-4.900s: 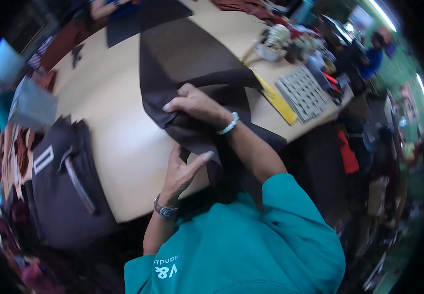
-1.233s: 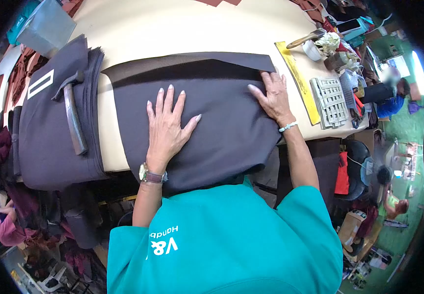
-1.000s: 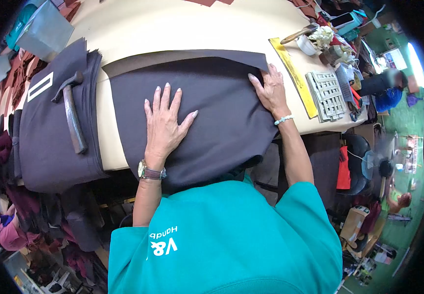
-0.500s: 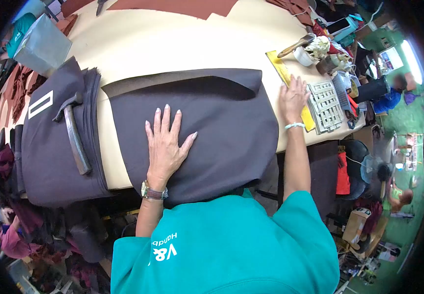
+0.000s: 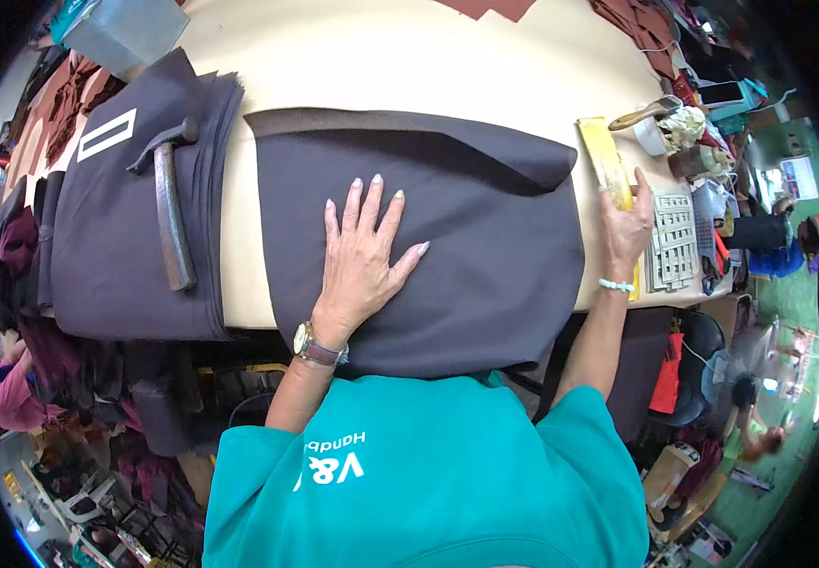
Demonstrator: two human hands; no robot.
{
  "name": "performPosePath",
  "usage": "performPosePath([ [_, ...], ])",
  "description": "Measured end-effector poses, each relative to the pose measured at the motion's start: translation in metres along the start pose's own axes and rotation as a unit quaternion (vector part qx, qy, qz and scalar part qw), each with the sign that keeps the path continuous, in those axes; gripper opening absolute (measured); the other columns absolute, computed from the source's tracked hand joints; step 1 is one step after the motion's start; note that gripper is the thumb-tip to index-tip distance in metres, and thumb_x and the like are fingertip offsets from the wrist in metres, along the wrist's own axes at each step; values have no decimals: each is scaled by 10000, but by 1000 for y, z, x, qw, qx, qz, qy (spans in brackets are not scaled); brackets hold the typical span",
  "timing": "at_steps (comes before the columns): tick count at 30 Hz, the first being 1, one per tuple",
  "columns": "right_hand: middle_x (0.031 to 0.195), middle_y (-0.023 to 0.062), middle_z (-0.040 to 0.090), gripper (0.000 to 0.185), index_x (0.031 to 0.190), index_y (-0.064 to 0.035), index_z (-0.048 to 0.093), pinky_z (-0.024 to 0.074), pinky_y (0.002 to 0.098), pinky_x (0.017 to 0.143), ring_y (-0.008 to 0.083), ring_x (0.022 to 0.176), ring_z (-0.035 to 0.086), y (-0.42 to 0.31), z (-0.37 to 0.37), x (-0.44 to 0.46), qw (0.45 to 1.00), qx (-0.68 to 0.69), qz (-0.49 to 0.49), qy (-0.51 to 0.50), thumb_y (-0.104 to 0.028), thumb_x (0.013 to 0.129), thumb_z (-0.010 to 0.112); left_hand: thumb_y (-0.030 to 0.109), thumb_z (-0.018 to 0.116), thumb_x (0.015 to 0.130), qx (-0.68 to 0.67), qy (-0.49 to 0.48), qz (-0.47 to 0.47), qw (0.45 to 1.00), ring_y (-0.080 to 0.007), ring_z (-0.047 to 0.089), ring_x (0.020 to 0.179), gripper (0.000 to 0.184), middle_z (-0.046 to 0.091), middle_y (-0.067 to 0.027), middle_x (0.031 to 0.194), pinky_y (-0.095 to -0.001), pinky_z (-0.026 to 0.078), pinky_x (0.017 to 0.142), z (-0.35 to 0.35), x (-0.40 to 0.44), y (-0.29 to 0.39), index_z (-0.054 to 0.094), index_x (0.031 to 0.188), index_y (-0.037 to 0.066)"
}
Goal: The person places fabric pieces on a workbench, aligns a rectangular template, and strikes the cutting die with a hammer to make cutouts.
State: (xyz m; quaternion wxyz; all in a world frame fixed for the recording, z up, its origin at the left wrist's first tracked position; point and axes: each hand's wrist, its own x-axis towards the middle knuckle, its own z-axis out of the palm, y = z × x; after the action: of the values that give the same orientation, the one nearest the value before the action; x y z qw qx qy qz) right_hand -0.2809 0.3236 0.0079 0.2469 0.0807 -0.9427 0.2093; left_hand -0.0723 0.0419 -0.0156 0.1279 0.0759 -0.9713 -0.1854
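Observation:
My left hand (image 5: 362, 251) lies flat with fingers spread on a dark brown sheet of material (image 5: 485, 256), whose far edge curls up and folds back. At the right, my right hand (image 5: 625, 227) has its thumb and fingers on either side of a long yellow ruler (image 5: 603, 156), gripping it across its width. The ruler lies beside the sheet on the pale table. Left of the sheet, a hammer (image 5: 171, 208) and a white rectangular frame (image 5: 106, 135) rest on a stack of similar dark sheets (image 5: 106, 246).
Grey slotted templates (image 5: 675, 248) lie right of my right hand. Beyond them are a brush (image 5: 644, 113), a white cup (image 5: 650, 138) and a jar (image 5: 695, 162). A grey box (image 5: 125, 36) stands at the far left; reddish-brown pieces (image 5: 490, 8) lie at the far edge.
The view has shifted, so the table items sit further right. My right hand has gone from lying with fingers extended over the ruler to closing around it. My left hand stays on the sheet.

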Motion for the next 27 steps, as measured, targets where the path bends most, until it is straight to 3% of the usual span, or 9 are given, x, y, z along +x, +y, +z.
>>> performPosePath([
  [3, 956, 105, 577, 608, 1222, 21, 501, 479, 279, 758, 168, 840, 574, -20, -22, 3, 991, 121, 66, -4, -170, 711, 770, 443, 591, 824, -4, -1, -1, 1000, -357, 240, 1329, 620, 304, -175, 1420, -572, 171, 1061, 1, 0, -1, 449, 1315, 91],
  [4, 998, 96, 579, 577, 1215, 27, 502, 483, 261, 767, 150, 863, 582, -24, -25, 2, 965, 246, 89, -19, -125, 724, 762, 441, 592, 824, -3, 0, -1, 1000, -357, 240, 1329, 620, 304, -175, 1420, -572, 171, 1061, 1, 0, -1, 449, 1315, 91],
  [6, 1038, 99, 575, 562, 1212, 25, 504, 483, 259, 800, 151, 913, 583, -45, -36, 3, 916, 391, 79, -45, -79, 720, 755, 439, 594, 823, -5, 1, 0, 1000, -356, 241, 1329, 620, 304, -175, 1420, -573, 171, 1061, 1, 0, -1, 448, 1316, 92],
  [9, 1075, 107, 570, 570, 1210, 27, 505, 477, 272, 842, 164, 962, 575, -70, -40, 2, 888, 441, 63, -117, -95, 714, 760, 441, 592, 824, -6, 4, 5, 1000, -357, 243, 1328, 622, 307, -174, 1418, -574, 173, 1060, 1, -1, -2, 447, 1317, 91],
  [14, 1106, 121, 593, 591, 1235, -13, 513, 450, 297, 917, 182, 1017, 579, -112, -32, -14, 898, 369, -73, -226, -99, 701, 751, 440, 596, 822, -5, 5, -1, 1000, -362, 244, 1324, 623, 310, -169, 1415, -578, 178, 1055, 3, 1, -1, 444, 1314, 90],
  [16, 1077, 107, 608, 601, 1232, -27, 527, 457, 297, 902, 178, 998, 583, -118, -38, -22, 841, 430, -72, -320, -83, 678, 751, 434, 603, 818, -4, 4, -1, 1000, -363, 244, 1324, 619, 306, -165, 1417, -582, 178, 1053, 2, -1, -1, 443, 1312, 97],
  [18, 1061, 98, 613, 626, 1239, -33, 530, 464, 296, 875, 178, 963, 589, -117, -45, -23, 841, 362, -145, -376, -69, 654, 750, 425, 613, 812, -9, 10, 3, 1000, -365, 244, 1323, 613, 300, -161, 1421, -587, 178, 1050, 4, -1, -2, 442, 1306, 105],
  [22, 1036, 98, 614, 629, 1234, -54, 542, 469, 295, 834, 190, 934, 592, -110, -45, -31, 846, 346, -190, -358, -52, 638, 745, 402, 632, 805, -18, 12, 7, 1000, -374, 250, 1317, 600, 294, -160, 1425, -594, 178, 1044, 2, -1, -2, 437, 1294, 113],
  [27, 991, 114, 597, 638, 1231, -88, 543, 486, 345, 813, 283, 901, 599, -131, -57, -29, 835, 271, -256, -405, -110, 620, 730, 383, 639, 806, -24, 5, 25, 999, -391, 285, 1295, 584, 320, -160, 1414, -607, 193, 1026, -2, 0, -3, 440, 1285, 116],
])
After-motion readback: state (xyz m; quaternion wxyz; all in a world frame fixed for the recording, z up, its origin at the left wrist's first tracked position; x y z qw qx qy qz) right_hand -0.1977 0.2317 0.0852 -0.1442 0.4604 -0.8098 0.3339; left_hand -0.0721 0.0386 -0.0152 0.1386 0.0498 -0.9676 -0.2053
